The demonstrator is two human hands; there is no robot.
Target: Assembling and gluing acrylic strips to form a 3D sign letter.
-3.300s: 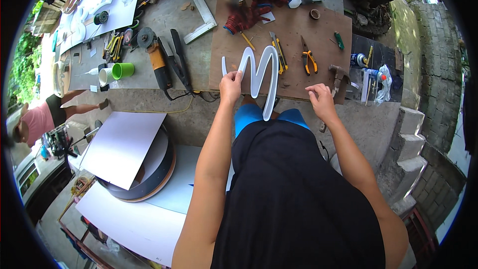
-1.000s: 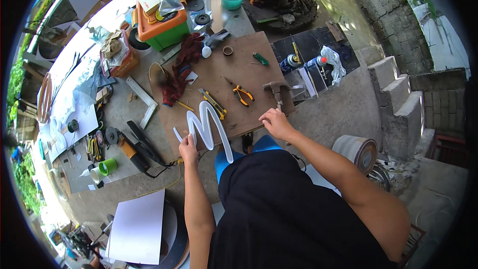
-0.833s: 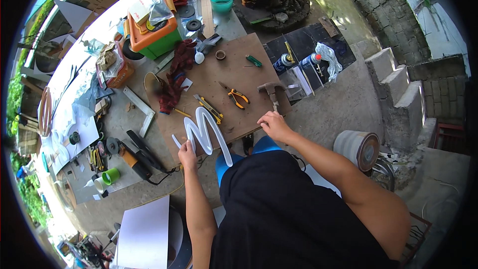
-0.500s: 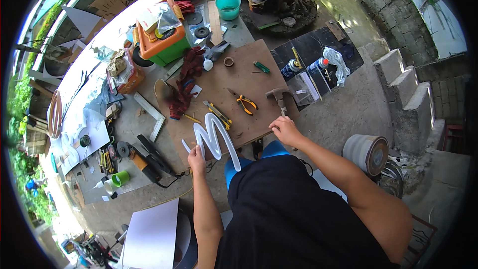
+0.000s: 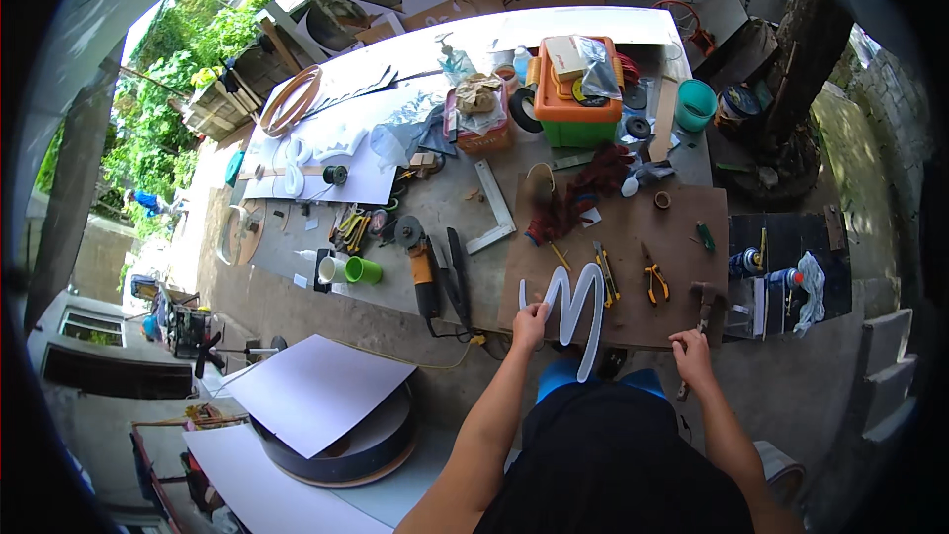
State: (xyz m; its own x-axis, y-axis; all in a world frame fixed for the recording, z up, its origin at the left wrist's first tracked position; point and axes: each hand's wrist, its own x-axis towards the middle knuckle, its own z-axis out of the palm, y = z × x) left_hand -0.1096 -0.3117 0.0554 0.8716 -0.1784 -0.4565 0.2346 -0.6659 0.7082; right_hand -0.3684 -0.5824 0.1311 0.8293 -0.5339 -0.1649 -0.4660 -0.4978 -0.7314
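Note:
My left hand (image 5: 530,326) grips a white, zigzag letter-shaped piece (image 5: 593,321) near the front edge of the brown board (image 5: 697,227). At that edge, fingers loosely bent and apart, my right hand (image 5: 690,356) is over the handle of a hammer (image 5: 708,293); contact is unclear. Beyond the white piece are a yellow utility knife (image 5: 608,277) and orange-handled pliers (image 5: 654,282). A green-handled tool (image 5: 706,236) and a small tape roll (image 5: 662,200) lie further back on the board.
The cluttered workbench (image 5: 465,208) holds an angle grinder (image 5: 425,280), metal square (image 5: 494,232) and orange-green toolbox (image 5: 573,119). White sheets on a round form (image 5: 316,391) stand lower left, spray cans (image 5: 776,277) right. A distant person (image 5: 148,203) is at far left, concrete steps (image 5: 885,376) right.
The view has swung up and leftward, bringing the bench's back and yard into sight. My left hand keeps hold of the white piece. The pink-shirted person seen earliest is out of sight.

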